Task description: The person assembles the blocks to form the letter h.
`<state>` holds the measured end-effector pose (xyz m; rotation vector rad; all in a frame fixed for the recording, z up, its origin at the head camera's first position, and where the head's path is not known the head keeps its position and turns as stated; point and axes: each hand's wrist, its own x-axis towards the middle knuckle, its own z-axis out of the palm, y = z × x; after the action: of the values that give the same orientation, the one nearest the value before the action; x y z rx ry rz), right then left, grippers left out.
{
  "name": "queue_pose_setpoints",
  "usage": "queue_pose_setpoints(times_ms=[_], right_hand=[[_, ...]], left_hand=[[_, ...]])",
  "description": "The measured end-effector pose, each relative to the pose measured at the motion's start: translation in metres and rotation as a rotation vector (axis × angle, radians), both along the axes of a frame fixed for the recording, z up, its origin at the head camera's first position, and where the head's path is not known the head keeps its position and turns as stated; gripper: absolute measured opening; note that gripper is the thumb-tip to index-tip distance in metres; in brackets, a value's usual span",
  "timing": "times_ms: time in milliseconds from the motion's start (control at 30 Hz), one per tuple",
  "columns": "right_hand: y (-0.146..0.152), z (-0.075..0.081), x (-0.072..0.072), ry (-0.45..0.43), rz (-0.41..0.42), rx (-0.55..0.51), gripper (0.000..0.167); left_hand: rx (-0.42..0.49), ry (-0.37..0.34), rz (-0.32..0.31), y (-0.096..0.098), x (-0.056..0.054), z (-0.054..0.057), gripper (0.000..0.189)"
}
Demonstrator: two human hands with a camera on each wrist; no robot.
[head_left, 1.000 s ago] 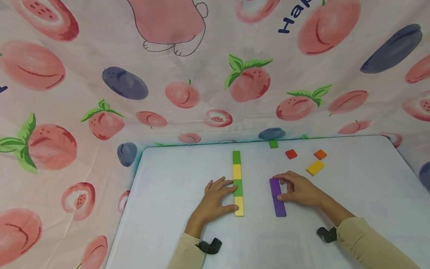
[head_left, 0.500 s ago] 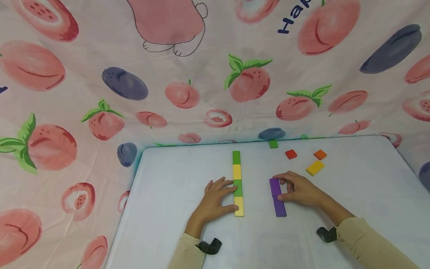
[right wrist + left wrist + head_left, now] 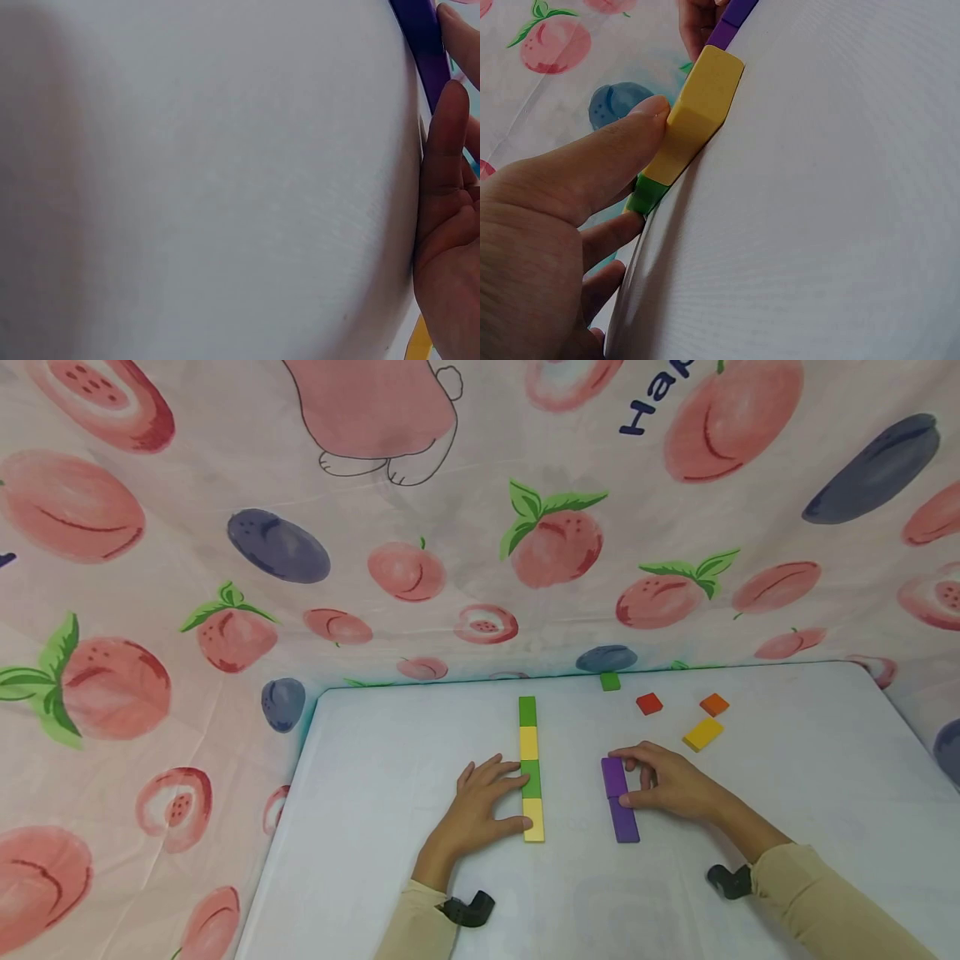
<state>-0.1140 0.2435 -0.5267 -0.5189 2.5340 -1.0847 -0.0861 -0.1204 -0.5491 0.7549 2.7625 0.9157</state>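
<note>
In the head view, a straight row runs away from me: a near yellow block [image 3: 535, 832], a green block [image 3: 533, 779], a second yellow block [image 3: 528, 743] and a far green block [image 3: 527, 711]. My left hand [image 3: 474, 808] lies along the row's left side, thumb touching the near yellow block and a finger touching the green one. To the right, two purple blocks stand end to end. My right hand [image 3: 670, 783] pinches the far purple block [image 3: 613, 777] between thumb and index finger; the near purple block [image 3: 625, 822] adjoins it. The right wrist view shows little of them.
Beyond my right hand lie a yellow block [image 3: 703, 735], an orange block [image 3: 715, 704] and a red block [image 3: 649, 703]. One more green block [image 3: 611, 682] sits at the white table's [image 3: 390, 760] back edge. A fruit-patterned cloth [image 3: 420, 518] hangs behind.
</note>
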Motion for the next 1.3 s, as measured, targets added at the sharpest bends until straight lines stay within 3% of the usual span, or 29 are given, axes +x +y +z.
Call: queue_pose_setpoints(times_ms=[233,467,567,800,1033,1133,1300], right_hand=[[0.003,-0.002,0.0,0.001,-0.034,-0.011,0.066],[0.009,0.005,0.001,-0.128,-0.147,-0.089,0.057],[0.014,0.01,0.003,-0.141,-0.195,-0.111,0.052],[0.032,0.024,0.004,0.017,-0.326,0.008,0.043],[0.06,0.032,0.002,0.159,-0.467,0.053,0.043],[0.073,0.03,-0.001,0.165,-0.515,0.103,0.049],[0.09,0.023,-0.005,0.081,-0.573,0.16,0.063]], left_hand=[[-0.006,-0.004,-0.004,0.001,0.0,0.003,0.066],[-0.003,-0.01,-0.008,0.002,-0.001,0.006,0.066],[-0.008,-0.007,-0.009,0.002,-0.001,0.006,0.066],[-0.004,-0.003,-0.01,0.0,-0.001,0.005,0.066],[-0.006,-0.006,-0.008,0.0,0.0,0.003,0.067],[-0.008,-0.004,-0.009,-0.001,0.0,0.002,0.067],[-0.006,-0.001,-0.009,-0.001,0.0,0.002,0.067]])
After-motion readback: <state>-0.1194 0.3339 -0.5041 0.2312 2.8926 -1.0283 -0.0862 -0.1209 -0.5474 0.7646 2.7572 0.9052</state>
